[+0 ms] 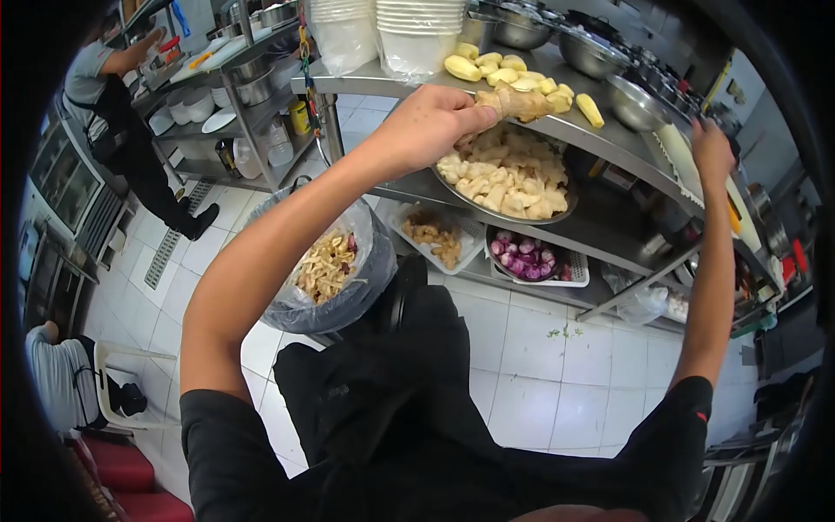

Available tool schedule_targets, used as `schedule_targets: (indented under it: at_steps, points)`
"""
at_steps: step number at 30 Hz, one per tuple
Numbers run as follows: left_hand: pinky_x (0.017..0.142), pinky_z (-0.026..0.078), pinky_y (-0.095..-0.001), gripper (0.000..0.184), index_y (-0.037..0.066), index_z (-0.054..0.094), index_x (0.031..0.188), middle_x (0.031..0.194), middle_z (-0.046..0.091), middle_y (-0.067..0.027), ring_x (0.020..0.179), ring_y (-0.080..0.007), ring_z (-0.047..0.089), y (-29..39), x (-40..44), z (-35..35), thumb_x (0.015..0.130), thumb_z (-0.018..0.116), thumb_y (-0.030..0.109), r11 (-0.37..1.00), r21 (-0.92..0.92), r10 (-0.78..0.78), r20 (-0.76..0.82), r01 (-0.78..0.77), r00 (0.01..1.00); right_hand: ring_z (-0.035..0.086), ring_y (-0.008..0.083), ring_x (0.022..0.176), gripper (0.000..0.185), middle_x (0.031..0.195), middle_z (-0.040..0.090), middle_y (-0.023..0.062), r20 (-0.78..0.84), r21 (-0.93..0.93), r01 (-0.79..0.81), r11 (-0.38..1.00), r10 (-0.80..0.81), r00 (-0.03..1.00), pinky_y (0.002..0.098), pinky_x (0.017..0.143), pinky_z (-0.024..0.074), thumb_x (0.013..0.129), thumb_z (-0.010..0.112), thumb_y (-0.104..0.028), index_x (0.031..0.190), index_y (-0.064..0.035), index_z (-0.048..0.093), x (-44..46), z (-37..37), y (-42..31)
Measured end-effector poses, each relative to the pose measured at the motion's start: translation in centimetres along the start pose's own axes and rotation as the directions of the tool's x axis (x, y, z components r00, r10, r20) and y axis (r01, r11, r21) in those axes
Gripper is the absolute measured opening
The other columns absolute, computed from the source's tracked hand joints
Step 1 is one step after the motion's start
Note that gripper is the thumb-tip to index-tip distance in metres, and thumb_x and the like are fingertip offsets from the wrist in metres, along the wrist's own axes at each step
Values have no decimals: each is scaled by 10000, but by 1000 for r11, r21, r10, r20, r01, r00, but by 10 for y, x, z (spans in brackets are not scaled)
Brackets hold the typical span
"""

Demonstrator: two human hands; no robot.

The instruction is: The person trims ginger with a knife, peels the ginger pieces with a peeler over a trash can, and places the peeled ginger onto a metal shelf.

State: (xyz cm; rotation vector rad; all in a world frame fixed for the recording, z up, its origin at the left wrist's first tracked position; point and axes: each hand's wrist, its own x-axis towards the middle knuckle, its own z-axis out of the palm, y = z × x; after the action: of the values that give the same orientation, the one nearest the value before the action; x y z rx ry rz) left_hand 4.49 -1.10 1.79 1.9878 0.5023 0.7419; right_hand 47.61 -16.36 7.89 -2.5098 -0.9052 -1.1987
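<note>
Basically, L hand is clamped on a knobbly tan piece of ginger, thumb & fingers round its near end, held up by the front edge of the steel table. R hand is well apart, out at the table's R side, fingers curled; can't tell if they grip anything.

On the tabletop, just behind the ginger: peeled yellow pcs, in a loose row. Stacked plastic tubs stand L of those, in clear wrap; metal bowl to the R, w/ more metalware farther back.

Below the tabletop edge, wide bowl heaped w/ pale ginger pcs. Lower still, white tub w/ brown ginger, & next to it purple onions in a dark bowl. Bagged bin on the L, peelings inside.

Floor's white tile, few green scraps on it, drain grate off L. Far L, a co-worker stands at a steel rack w/ bowls & bottles; another person sits on a white chair, bottom L.
</note>
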Motion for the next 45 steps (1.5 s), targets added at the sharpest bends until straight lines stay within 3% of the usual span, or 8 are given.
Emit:
schedule_targets:
  at_steps: [1,3,5,12,31,35,41,45]
  points:
    - [501,282,-235,333,43,569,701,588,449,41,540,-62,356,-1,0,4,892,564,316,999,40,-3,-3,4,1000,634,299,906,405,951,640,210,-145,362,215,907,-173,974,399,758,477,896,497,-422,1029,-68,643,-6,-7,-23]
    - [507,295,-242,347,29,572,698,588,459,36,547,-66,372,0,0,14,886,564,320,994,109,30,7,-31,1000,616,193,841,422,944,676,101,-1,895,112,432,-248,969,326,741,456,913,489,-403,1042,-34,646,-59,-58,-97]
    - [512,308,-245,356,17,577,704,589,468,32,555,-69,389,3,-6,24,881,563,326,986,158,37,49,-44,998,585,156,856,425,939,662,83,-60,952,185,244,-445,893,289,767,447,926,481,-384,1094,-21,625,-106,-87,-144]
    - [538,344,-226,360,-1,615,776,628,509,23,596,-52,434,15,-41,27,856,610,350,995,94,-4,186,-13,982,418,58,520,406,572,497,-15,225,974,-161,157,-677,701,239,468,328,913,543,-375,794,-2,649,-154,-109,-178]
    - [523,333,-201,324,-2,592,1010,716,515,11,590,-24,404,-14,-88,7,900,571,302,861,-509,111,207,10,972,384,64,423,491,605,515,4,157,601,-653,-460,-733,661,190,400,281,963,397,-450,822,-24,596,-148,-90,-153]
    - [486,291,-214,405,-2,512,1121,688,469,-16,517,-54,340,-44,-114,-19,934,472,354,797,-597,-30,111,91,993,443,81,514,439,622,506,9,408,913,-404,58,-137,903,230,452,324,925,473,-457,812,-49,590,-98,-54,-100]
    - [561,348,-238,434,-7,457,1198,847,508,-55,569,-84,380,-66,-130,-10,954,390,345,477,-858,-247,80,193,966,575,170,642,429,778,637,105,321,718,-202,666,-60,945,301,605,451,847,546,-393,969,11,623,-24,34,-45]
    - [590,379,-241,371,-19,520,1167,896,558,-54,625,-90,443,-79,-136,-4,889,545,225,558,-828,-335,-163,57,928,622,170,761,410,821,665,131,202,757,-39,653,-176,963,309,692,470,823,621,-333,1012,31,626,-12,84,-46]
